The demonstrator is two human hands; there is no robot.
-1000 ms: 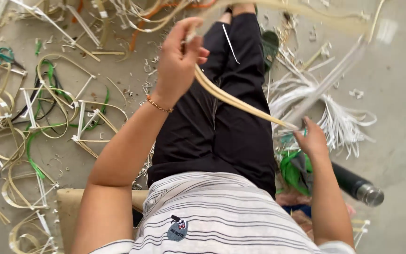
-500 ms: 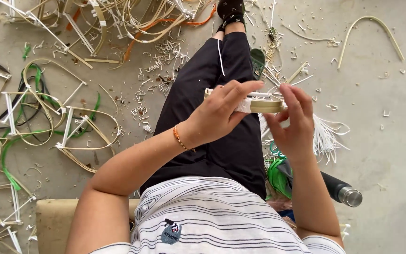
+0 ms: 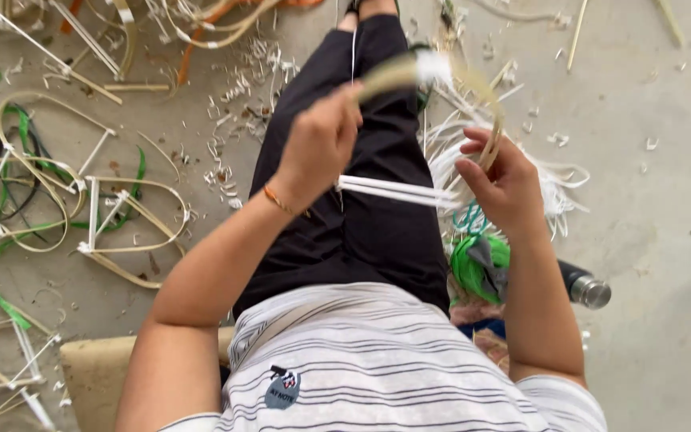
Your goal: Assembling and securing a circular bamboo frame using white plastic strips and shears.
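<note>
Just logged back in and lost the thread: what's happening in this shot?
A seated person in a striped shirt bends a pale, flat cane strip into a curve above their lap. The left hand grips one end, blurred in the picture; the right hand holds the other end, with thin white sticks between the hands. Bent cane frames with white crossbars and offcuts lie on the concrete floor; a dark metal flask lies beside the right arm.
</note>
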